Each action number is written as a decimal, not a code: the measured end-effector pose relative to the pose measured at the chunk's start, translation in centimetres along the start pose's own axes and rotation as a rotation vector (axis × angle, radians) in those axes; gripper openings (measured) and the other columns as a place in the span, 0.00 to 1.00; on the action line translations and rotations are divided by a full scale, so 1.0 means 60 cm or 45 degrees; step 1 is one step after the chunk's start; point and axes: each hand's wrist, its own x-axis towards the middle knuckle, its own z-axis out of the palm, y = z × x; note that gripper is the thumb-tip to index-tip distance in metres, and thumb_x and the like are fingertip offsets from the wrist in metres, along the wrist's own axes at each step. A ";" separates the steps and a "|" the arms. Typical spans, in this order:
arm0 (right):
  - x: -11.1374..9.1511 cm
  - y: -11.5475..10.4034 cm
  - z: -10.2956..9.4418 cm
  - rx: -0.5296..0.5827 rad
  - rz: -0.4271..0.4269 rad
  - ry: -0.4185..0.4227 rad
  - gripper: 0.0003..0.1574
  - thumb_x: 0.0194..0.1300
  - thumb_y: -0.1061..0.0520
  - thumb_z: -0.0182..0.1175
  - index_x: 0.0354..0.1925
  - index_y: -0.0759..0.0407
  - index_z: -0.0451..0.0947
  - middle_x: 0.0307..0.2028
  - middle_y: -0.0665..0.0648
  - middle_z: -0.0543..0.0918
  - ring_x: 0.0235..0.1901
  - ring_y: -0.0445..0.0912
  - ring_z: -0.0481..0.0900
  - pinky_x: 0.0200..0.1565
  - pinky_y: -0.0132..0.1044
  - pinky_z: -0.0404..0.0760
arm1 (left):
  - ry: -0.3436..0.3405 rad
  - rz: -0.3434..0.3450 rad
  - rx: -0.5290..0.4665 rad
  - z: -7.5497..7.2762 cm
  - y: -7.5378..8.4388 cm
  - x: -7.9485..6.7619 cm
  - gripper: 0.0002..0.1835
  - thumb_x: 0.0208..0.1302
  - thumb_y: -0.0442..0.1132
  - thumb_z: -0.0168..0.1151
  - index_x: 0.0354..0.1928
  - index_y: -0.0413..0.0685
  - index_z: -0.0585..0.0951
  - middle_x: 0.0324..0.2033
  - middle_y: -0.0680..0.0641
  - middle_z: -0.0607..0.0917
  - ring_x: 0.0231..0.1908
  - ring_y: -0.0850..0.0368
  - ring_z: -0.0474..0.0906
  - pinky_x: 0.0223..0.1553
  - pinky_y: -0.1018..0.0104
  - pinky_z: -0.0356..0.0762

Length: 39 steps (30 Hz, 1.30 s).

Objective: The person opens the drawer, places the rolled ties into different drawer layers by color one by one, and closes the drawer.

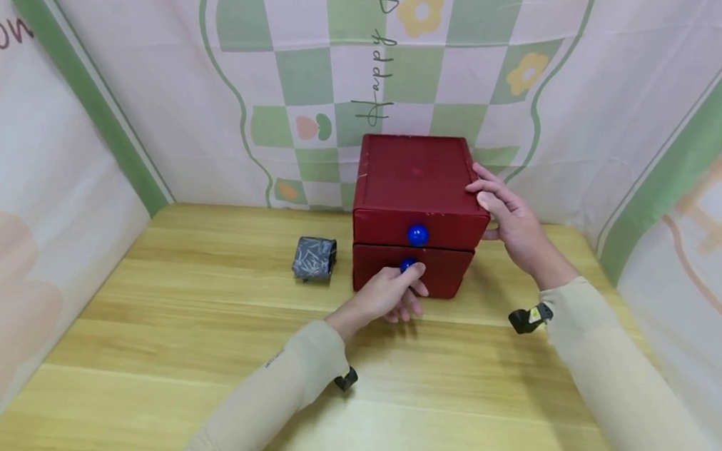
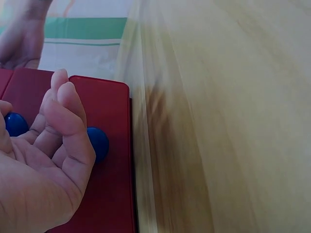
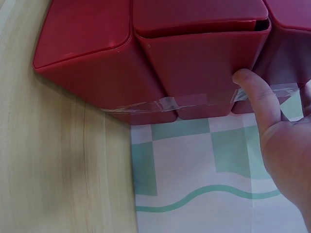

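A red drawer box (image 1: 413, 173) with blue knobs stands at the back of the wooden table. My left hand (image 1: 387, 292) is at its front, thumb and forefinger pinching the lower visible knob (image 1: 408, 264) in the head view. In the left wrist view, another blue knob (image 2: 98, 144) shows behind the remaining fingers, on the panel nearest the table. My right hand (image 1: 518, 228) rests against the box's right side, fingers at the top edge. The right wrist view shows stacked sections; the middle drawer (image 3: 199, 12) has a narrow dark gap at its front edge.
Left of the box lies a small dark grey patterned item (image 1: 314, 259), squarish, with a dark side. A printed curtain (image 1: 303, 77) hangs close behind the box and along both sides. The wooden table (image 1: 409, 416) extends toward me.
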 end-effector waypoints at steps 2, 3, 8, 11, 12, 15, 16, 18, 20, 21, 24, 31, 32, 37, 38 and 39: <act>0.000 0.000 0.000 0.000 0.001 0.001 0.19 0.80 0.48 0.52 0.59 0.54 0.78 0.79 0.44 0.52 0.67 0.51 0.66 0.36 0.42 0.87 | 0.003 0.000 0.004 0.000 0.001 0.001 0.38 0.72 0.71 0.47 0.46 0.40 0.85 0.27 0.46 0.88 0.24 0.49 0.81 0.21 0.64 0.76; 0.000 0.000 0.000 -0.001 0.001 0.001 0.19 0.80 0.47 0.52 0.59 0.54 0.78 0.79 0.44 0.52 0.67 0.51 0.66 0.36 0.42 0.87 | 0.002 0.000 0.006 0.000 0.001 0.002 0.38 0.72 0.71 0.47 0.46 0.40 0.85 0.27 0.46 0.88 0.23 0.49 0.81 0.21 0.65 0.76; 0.000 -0.001 0.001 -0.009 0.004 0.004 0.19 0.79 0.47 0.52 0.59 0.54 0.77 0.79 0.44 0.53 0.69 0.53 0.64 0.37 0.42 0.87 | 0.008 -0.011 0.012 -0.001 0.001 0.005 0.37 0.72 0.71 0.46 0.45 0.43 0.85 0.27 0.46 0.88 0.22 0.53 0.80 0.21 0.64 0.76; 0.001 -0.002 0.001 -0.012 0.003 -0.001 0.19 0.79 0.47 0.52 0.59 0.55 0.77 0.79 0.44 0.52 0.70 0.54 0.62 0.37 0.42 0.87 | 0.018 -0.022 0.020 -0.002 0.002 0.007 0.38 0.71 0.71 0.47 0.44 0.42 0.85 0.27 0.47 0.88 0.22 0.54 0.80 0.21 0.65 0.76; 0.001 -0.002 0.001 -0.010 0.001 -0.002 0.19 0.79 0.47 0.52 0.59 0.55 0.77 0.79 0.44 0.52 0.71 0.54 0.61 0.37 0.42 0.87 | 0.020 -0.024 0.026 -0.003 0.003 0.008 0.38 0.71 0.71 0.47 0.45 0.41 0.85 0.27 0.47 0.88 0.21 0.54 0.80 0.21 0.65 0.75; 0.002 -0.003 0.002 -0.005 -0.004 -0.002 0.19 0.79 0.47 0.52 0.59 0.55 0.77 0.79 0.45 0.52 0.71 0.55 0.60 0.37 0.42 0.87 | 0.024 -0.026 0.039 -0.004 0.005 0.010 0.39 0.71 0.71 0.47 0.45 0.39 0.85 0.27 0.47 0.88 0.21 0.54 0.81 0.21 0.65 0.74; 0.002 -0.004 0.002 -0.003 -0.006 -0.001 0.19 0.79 0.47 0.52 0.58 0.55 0.77 0.79 0.45 0.52 0.71 0.55 0.60 0.37 0.42 0.87 | 0.026 -0.027 0.045 -0.004 0.006 0.010 0.39 0.71 0.71 0.46 0.45 0.39 0.85 0.27 0.47 0.88 0.21 0.53 0.81 0.21 0.65 0.74; 0.002 -0.004 0.001 0.002 -0.006 0.000 0.18 0.79 0.47 0.52 0.57 0.54 0.78 0.79 0.45 0.52 0.71 0.55 0.60 0.36 0.42 0.87 | 0.030 -0.027 0.058 -0.004 0.006 0.010 0.39 0.71 0.72 0.46 0.44 0.40 0.85 0.27 0.47 0.88 0.21 0.53 0.82 0.21 0.65 0.74; 0.001 -0.004 0.001 0.009 -0.004 -0.001 0.17 0.79 0.48 0.53 0.57 0.54 0.78 0.79 0.45 0.52 0.71 0.54 0.61 0.36 0.41 0.87 | 0.039 -0.033 0.071 -0.003 0.007 0.010 0.39 0.71 0.72 0.45 0.43 0.41 0.85 0.26 0.47 0.88 0.21 0.52 0.82 0.22 0.64 0.75; 0.001 -0.004 0.001 0.012 -0.003 -0.003 0.17 0.79 0.48 0.53 0.56 0.54 0.78 0.79 0.45 0.52 0.71 0.54 0.61 0.36 0.41 0.87 | 0.043 -0.036 0.077 -0.002 0.007 0.010 0.39 0.71 0.73 0.45 0.43 0.41 0.85 0.26 0.47 0.88 0.21 0.51 0.82 0.22 0.63 0.75; 0.000 -0.004 0.000 0.021 0.002 -0.004 0.17 0.79 0.48 0.53 0.56 0.54 0.78 0.79 0.45 0.52 0.70 0.54 0.62 0.36 0.42 0.87 | 0.048 -0.037 0.096 -0.001 0.006 0.010 0.39 0.71 0.73 0.44 0.43 0.42 0.85 0.26 0.46 0.88 0.21 0.50 0.83 0.23 0.63 0.75; 0.000 -0.003 0.002 0.000 0.012 0.003 0.18 0.79 0.47 0.53 0.57 0.54 0.77 0.79 0.44 0.52 0.69 0.54 0.62 0.36 0.42 0.87 | 0.038 -0.016 0.113 -0.005 0.006 0.011 0.38 0.71 0.72 0.45 0.41 0.43 0.85 0.27 0.45 0.88 0.22 0.49 0.84 0.22 0.63 0.75; 0.000 -0.003 0.002 -0.002 0.013 0.004 0.18 0.79 0.47 0.53 0.57 0.54 0.77 0.79 0.44 0.52 0.70 0.54 0.62 0.36 0.42 0.87 | 0.036 -0.017 0.110 -0.006 0.006 0.011 0.38 0.71 0.72 0.45 0.41 0.44 0.85 0.27 0.46 0.88 0.22 0.49 0.84 0.22 0.63 0.75; 0.000 -0.004 0.003 -0.003 0.011 0.007 0.17 0.79 0.47 0.53 0.57 0.54 0.77 0.79 0.44 0.53 0.70 0.54 0.61 0.36 0.41 0.87 | 0.033 -0.012 0.106 -0.006 0.005 0.012 0.38 0.71 0.72 0.45 0.41 0.43 0.85 0.27 0.46 0.88 0.22 0.49 0.84 0.22 0.63 0.75; 0.000 -0.004 0.003 0.002 0.009 0.006 0.17 0.79 0.48 0.52 0.57 0.54 0.77 0.79 0.44 0.52 0.70 0.54 0.61 0.36 0.41 0.87 | 0.037 -0.010 0.108 -0.006 0.005 0.012 0.37 0.71 0.72 0.45 0.41 0.44 0.85 0.26 0.46 0.88 0.21 0.49 0.84 0.22 0.63 0.75; 0.000 -0.004 0.003 0.006 0.008 0.004 0.17 0.79 0.48 0.52 0.57 0.54 0.78 0.79 0.44 0.52 0.70 0.54 0.61 0.36 0.41 0.87 | 0.039 -0.008 0.110 -0.006 0.004 0.012 0.38 0.71 0.72 0.45 0.41 0.43 0.85 0.26 0.46 0.88 0.21 0.49 0.83 0.22 0.63 0.75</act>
